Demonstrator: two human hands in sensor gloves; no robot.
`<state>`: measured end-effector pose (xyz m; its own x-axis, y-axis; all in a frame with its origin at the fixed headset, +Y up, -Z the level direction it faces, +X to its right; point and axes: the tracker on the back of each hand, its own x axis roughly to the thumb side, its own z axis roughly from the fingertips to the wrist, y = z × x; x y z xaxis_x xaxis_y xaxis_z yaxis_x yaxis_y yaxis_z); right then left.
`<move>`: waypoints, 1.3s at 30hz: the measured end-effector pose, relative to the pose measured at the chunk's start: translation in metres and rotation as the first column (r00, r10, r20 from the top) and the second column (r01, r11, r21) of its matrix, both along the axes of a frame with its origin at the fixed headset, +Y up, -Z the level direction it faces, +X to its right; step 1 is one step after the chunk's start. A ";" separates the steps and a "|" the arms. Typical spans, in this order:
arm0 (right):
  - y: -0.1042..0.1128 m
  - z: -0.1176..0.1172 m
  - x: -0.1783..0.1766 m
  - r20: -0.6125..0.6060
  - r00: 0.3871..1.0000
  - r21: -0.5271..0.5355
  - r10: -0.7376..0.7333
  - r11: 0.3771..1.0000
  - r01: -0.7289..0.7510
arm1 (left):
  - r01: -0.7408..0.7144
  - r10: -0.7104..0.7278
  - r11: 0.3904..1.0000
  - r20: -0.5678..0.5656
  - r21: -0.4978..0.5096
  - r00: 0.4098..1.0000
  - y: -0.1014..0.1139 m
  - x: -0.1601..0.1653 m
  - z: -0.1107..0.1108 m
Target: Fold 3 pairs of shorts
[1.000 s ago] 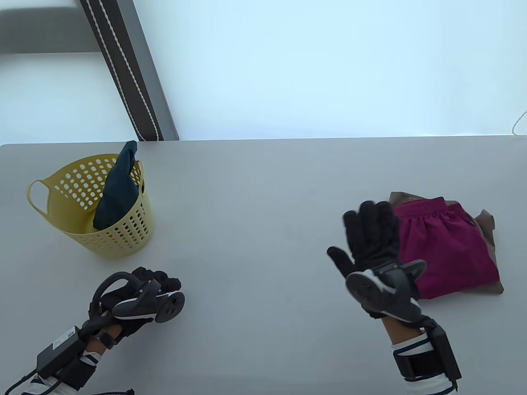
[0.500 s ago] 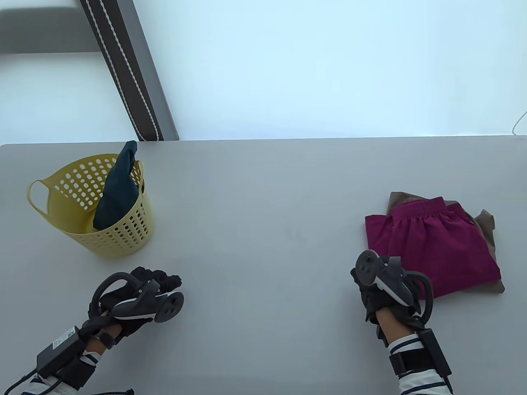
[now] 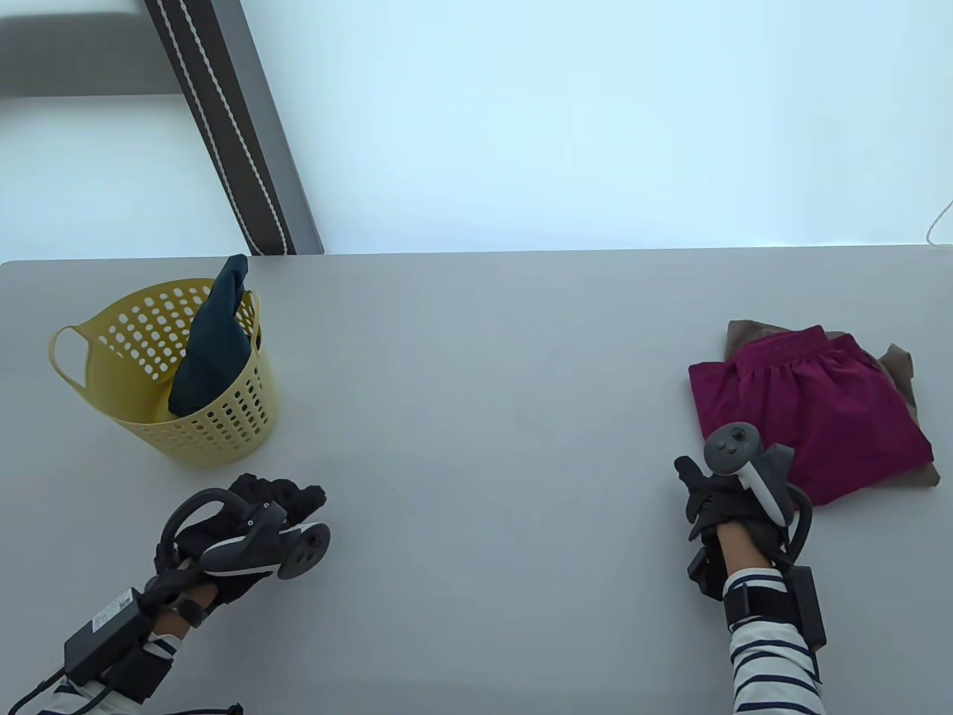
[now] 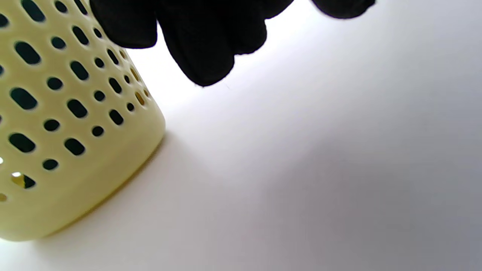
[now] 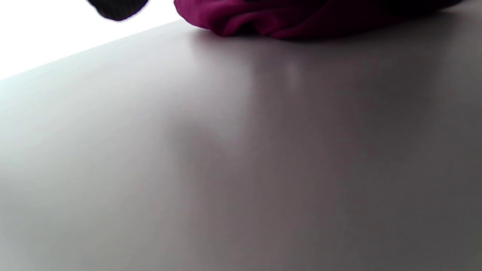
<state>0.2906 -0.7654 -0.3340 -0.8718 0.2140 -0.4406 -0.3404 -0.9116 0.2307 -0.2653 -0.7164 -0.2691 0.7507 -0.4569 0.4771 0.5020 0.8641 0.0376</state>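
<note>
The grey table [image 3: 476,417] carries everything, and the biggest shift on it is at its right edge: the folded stack of shorts sits farther toward the right edge and the far side than half a second ago, so it appears to have been pushed aside. The magenta shorts [image 3: 811,410] lie folded on top of the brown shorts [image 3: 897,365], of which only corners and a strip show underneath. That reads as two pairs done and parked, with room freed in the middle of the table for the last pair. The yellow basket [image 3: 216,424] stands near the left edge, unmoved, with the dark teal shorts [image 3: 212,350] upright inside it and poking above the rim; this third pair is not yet taken out. The right hand [image 3: 726,506] is at the near left corner of the stack, touching or just beside the magenta cloth; its tracker hides the fingers, so I cannot tell whether they are curled or straight. The left hand [image 3: 253,514] rests near the front edge, just in front of the basket, fingers loosely curled together and holding nothing, hardly changed. No brand, label or writing can be read anywhere.
</note>
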 end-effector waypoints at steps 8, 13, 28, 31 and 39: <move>0.019 0.004 0.006 0.027 0.992 0.124 -0.119 0.986 0.115 | -0.237 0.267 0.733 0.051 0.637 0.962 0.119 -0.032 -0.006; 0.064 0.032 -0.039 -0.186 0.975 0.236 -0.124 0.957 0.167 | -0.214 0.364 0.886 -0.330 0.412 0.871 0.161 -0.066 -0.091; 0.056 0.060 -0.099 -0.441 0.896 0.290 -0.047 0.938 0.192 | -0.413 0.416 0.890 -0.709 0.190 0.569 0.149 -0.087 -0.162; 0.058 0.060 -0.096 -0.437 0.898 0.302 -0.052 0.932 0.201 | -0.436 0.591 0.806 -0.588 0.400 0.553 0.194 -0.089 -0.144; 0.063 0.060 -0.088 -0.426 0.902 0.330 -0.070 0.916 0.227 | -0.650 0.836 0.364 0.074 0.667 0.543 0.336 -0.060 -0.041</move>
